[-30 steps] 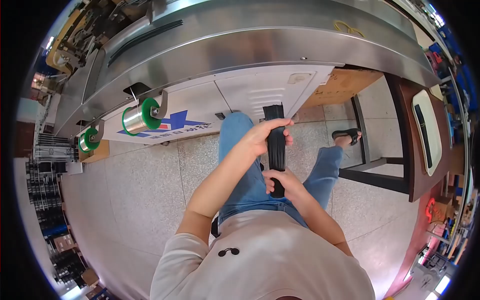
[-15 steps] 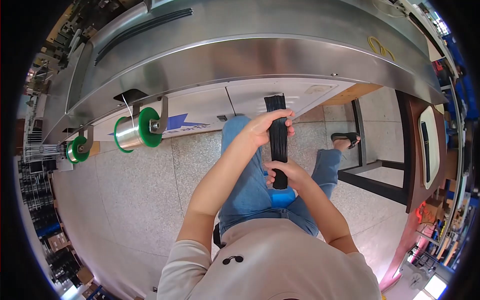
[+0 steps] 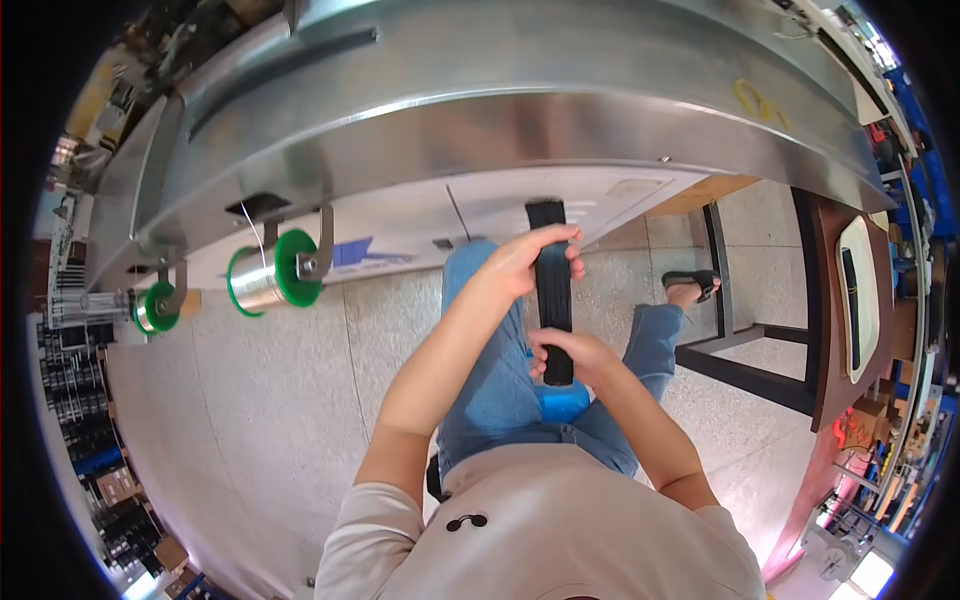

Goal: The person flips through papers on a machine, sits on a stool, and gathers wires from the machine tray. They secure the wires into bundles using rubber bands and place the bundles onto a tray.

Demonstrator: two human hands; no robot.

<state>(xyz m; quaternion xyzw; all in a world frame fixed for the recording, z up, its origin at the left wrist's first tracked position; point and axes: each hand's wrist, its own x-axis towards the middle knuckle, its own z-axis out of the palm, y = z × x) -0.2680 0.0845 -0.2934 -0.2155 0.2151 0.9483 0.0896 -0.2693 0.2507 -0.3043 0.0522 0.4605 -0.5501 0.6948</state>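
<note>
A thick bundle of thin black strands point(image 3: 554, 290) stands lengthwise before me, above my lap. My left hand point(image 3: 532, 256) is closed around its upper part, with the fingertips showing on the far side. Lower down, my right hand point(image 3: 574, 353) grips the bundle close to its near end. Whether the strands are wires or tubes I cannot make out. On the steel bench point(image 3: 480, 120) lie more long black strands point(image 3: 285, 72), blurred in this view.
Two green-flanged spools of silvery wire point(image 3: 272, 273) hang under the bench at left. A yellow looped cord point(image 3: 760, 104) lies on the bench at right. Further right, a dark table point(image 3: 825, 310) carries a white tray point(image 3: 858, 300) with a black strip in it.
The bundle and both hands sit slightly lower in view, and the bundle's far end has shifted a little to the left. Both hands keep their hold. The view is blurrier now.
</note>
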